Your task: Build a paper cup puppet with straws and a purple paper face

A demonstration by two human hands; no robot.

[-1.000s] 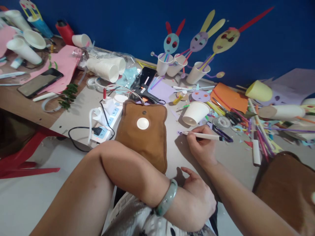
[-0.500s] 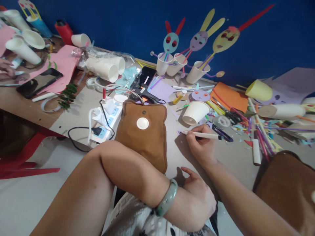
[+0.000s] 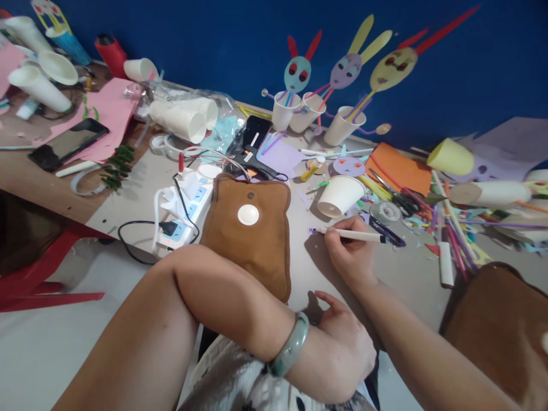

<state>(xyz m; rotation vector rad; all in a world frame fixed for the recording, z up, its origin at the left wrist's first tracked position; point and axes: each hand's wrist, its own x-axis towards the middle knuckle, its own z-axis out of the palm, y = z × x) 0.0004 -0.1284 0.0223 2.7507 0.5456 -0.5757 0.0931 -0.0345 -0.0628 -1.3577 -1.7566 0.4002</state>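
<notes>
My right hand (image 3: 351, 251) grips a white marker (image 3: 357, 234), its tip down on a small purple piece (image 3: 311, 229) that bears dark marks. Just behind that hand, a white paper cup (image 3: 341, 196) lies on its side. My left hand (image 3: 346, 337) rests at the table's front edge, below the right hand. Its thumb or a finger sticks out to the left; the other fingers are mostly hidden, so what they hold cannot be seen. A green bangle (image 3: 291, 346) circles the left wrist. Left of both hands lies a brown pouch (image 3: 248, 251) with a white disc.
A power strip (image 3: 188, 214) with cables stands left of the pouch. Behind are a glue gun (image 3: 257, 162), stacked cups (image 3: 180, 119) and several paper figures in cups (image 3: 342, 127). Scissors (image 3: 402, 200), tape (image 3: 385, 212) and coloured sticks lie right. Another brown pouch (image 3: 496, 319) is front right.
At the far left, another person's hand has gone out of view. The yellow figure's second red ear now shows more clearly. My hands look almost unmoved.
</notes>
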